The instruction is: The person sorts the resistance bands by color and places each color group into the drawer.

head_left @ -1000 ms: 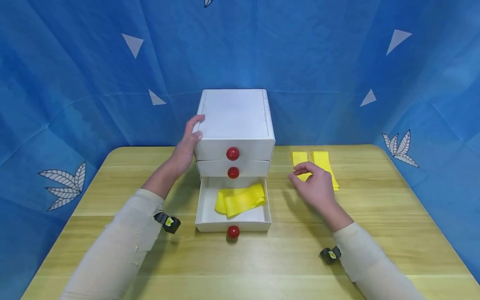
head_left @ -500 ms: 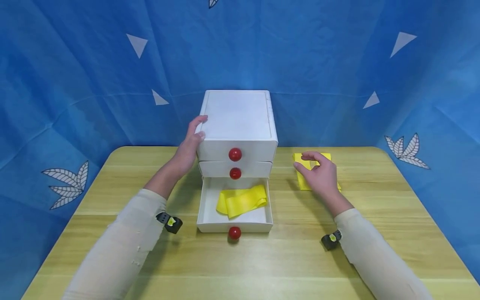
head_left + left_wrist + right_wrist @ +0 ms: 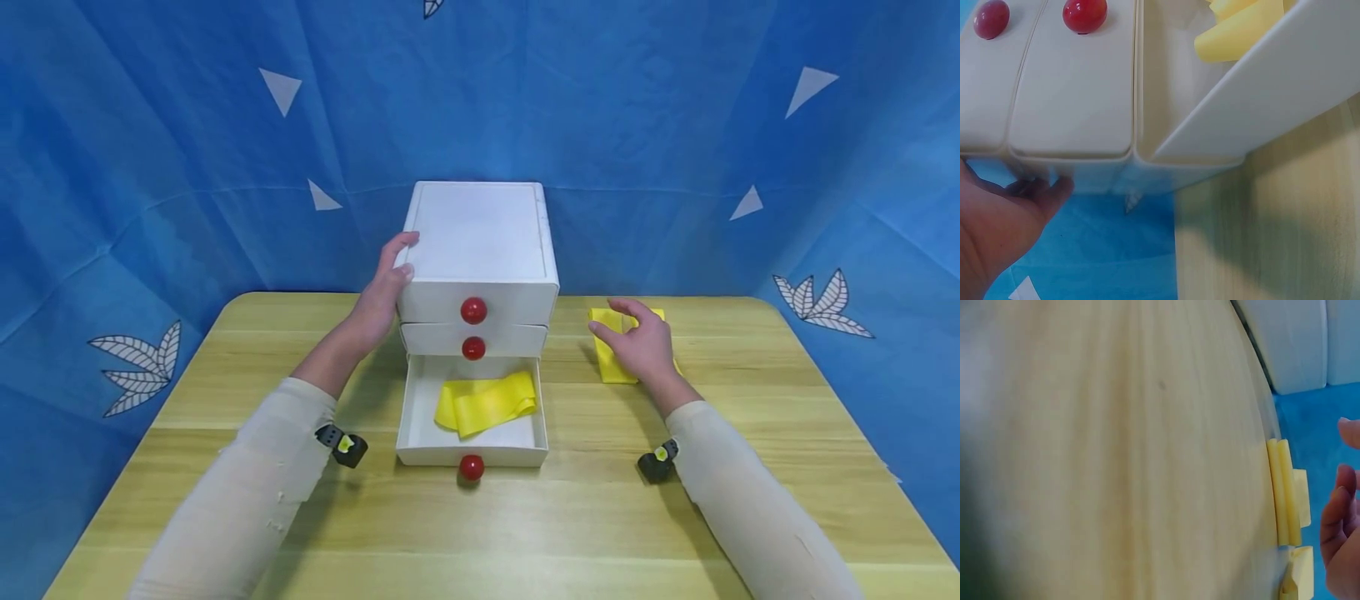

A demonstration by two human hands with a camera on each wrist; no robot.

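A white drawer cabinet with red knobs stands on the table, its bottom drawer pulled out. Folded yellow fabric strips lie in that drawer. My left hand rests against the cabinet's upper left edge, thumb and a finger over its top; the left wrist view has its fingertips at the side wall. My right hand hovers at the folded yellow strips right of the cabinet, thumb and forefinger apart and nothing held. It hides part of these strips. In the right wrist view the stacked strips lie beside the fingers.
The wood-grain table reaches out on both sides of the cabinet and in front of the drawer. A blue cloth backdrop hangs close behind the cabinet. The red knob juts from the open drawer's front.
My right hand has moved a little right and away from me, over the strips, and its thumb and forefinger have spread. The left hand stays on the cabinet; the view has shifted slightly.
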